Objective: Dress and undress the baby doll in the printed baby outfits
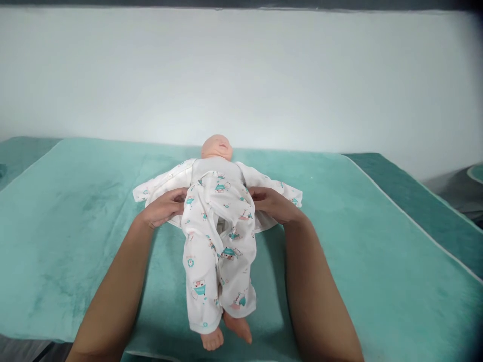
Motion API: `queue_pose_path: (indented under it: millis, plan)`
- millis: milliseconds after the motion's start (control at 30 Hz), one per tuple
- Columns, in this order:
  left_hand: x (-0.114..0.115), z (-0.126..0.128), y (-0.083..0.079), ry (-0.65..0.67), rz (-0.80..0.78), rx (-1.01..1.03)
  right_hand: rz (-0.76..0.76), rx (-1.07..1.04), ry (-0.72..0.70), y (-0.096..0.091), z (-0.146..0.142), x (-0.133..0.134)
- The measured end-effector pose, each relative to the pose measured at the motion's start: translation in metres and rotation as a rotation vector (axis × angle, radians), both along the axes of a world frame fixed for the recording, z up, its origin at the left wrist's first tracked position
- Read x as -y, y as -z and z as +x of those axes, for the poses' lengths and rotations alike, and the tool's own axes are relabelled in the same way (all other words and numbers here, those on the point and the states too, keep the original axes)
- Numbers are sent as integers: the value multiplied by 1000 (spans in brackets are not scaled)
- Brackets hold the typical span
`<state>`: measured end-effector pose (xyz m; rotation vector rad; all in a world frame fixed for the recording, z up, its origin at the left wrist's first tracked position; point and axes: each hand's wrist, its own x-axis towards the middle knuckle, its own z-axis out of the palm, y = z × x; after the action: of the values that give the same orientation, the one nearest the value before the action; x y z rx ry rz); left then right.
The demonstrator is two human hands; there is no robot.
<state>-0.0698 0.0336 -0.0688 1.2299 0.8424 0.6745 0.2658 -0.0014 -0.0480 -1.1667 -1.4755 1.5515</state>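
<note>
The left hand (166, 207) and right hand (272, 205) touch the pants (231, 246) between them, I can't tell if they grip, and a lopsided tug could twist the doll (218, 148).

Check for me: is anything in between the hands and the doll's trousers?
Nothing that I can see. The left hand and right hand are right up against the trousers, one on each side. Some fingertips are hidden, so I can't check there.

Doll (217, 167) lies supine; left hand (165, 207), right hand (272, 203) flank its waist.
</note>
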Motion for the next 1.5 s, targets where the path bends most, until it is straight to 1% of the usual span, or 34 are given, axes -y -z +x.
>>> queue_pose_path:
  millis: [67, 167, 267, 367, 600, 800, 867, 933, 1067, 1133, 1200, 1267, 1300, 1367, 1433, 1500]
  plan:
    - [0, 1, 0, -30, -11, 5, 42, -51, 51, 7, -5, -2]
    - [2, 6, -2, -120, -30, 69, 109, -126, 161, 16, -16, -5]
    - [3, 15, -2, -223, -56, 176, 144, -182, 285, 16, -28, -7]
    - [3, 24, 1, -306, -42, 211, 150, -230, 346, 15, -36, -8]
    - [4, 37, 10, -361, 2, 197, 159, -326, 334, 23, -37, -13]
    - [7, 43, 5, -424, 81, 154, 129, -347, 322, 25, -39, -18]
    - [7, 42, 2, -451, 144, 90, 145, -340, 303, 25, -38, -18]
    - [6, 40, 1, -477, 243, 9, 159, -299, 272, 26, -34, -17]
    - [3, 33, 1, -482, 471, -89, 152, -145, 249, 25, -23, -14]
    - [1, 32, 3, -487, 585, -118, 180, -75, 289, 23, -22, -14]
    - [1, 32, 6, -481, 674, -132, 260, -35, 395, 19, -26, -14]
    - [1, 32, 9, -441, 700, -135, 359, -14, 491, 15, -33, -15]
    - [0, 32, 10, -425, 692, -140, 392, -2, 501, 13, -36, -15]
    - [-2, 32, 12, -435, 661, -174, 408, 28, 432, 10, -39, -17]
    - [-7, 32, 13, -488, 643, -221, 399, 61, 326, 7, -38, -20]
    - [-14, 32, 13, -532, 649, -266, 419, 78, 261, 5, -35, -23]
